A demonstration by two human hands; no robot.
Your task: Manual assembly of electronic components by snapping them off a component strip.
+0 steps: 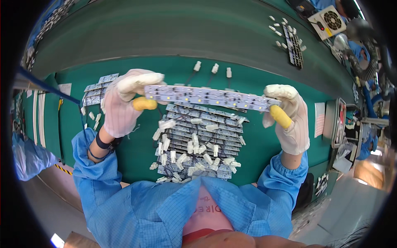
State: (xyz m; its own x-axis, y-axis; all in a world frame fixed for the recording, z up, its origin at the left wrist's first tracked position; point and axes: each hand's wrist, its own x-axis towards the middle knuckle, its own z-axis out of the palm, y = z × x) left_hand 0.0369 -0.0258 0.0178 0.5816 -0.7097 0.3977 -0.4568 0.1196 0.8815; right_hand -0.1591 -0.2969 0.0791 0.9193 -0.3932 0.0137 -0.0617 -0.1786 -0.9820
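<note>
A light strip (213, 97) is held level above the middle of the bench (136, 159), its left end pinched between thumb and fingers of the gloved left hand (123, 105), its right end likewise in the gloved right hand (294, 126). Below it, toward the bench's near edge, lies a pile of strips (223, 133) tangled with white plugs (195, 142). A smaller stack (93, 95) sits toward the far left corner, partly hidden by the left hand. A printed sheet (319, 120) lies by the right edge. The bench top is green; past its far edge runs a dark belt (165, 37) carrying more strips (292, 47). A white fan box (328, 22) stands beyond, at upper right.
</note>
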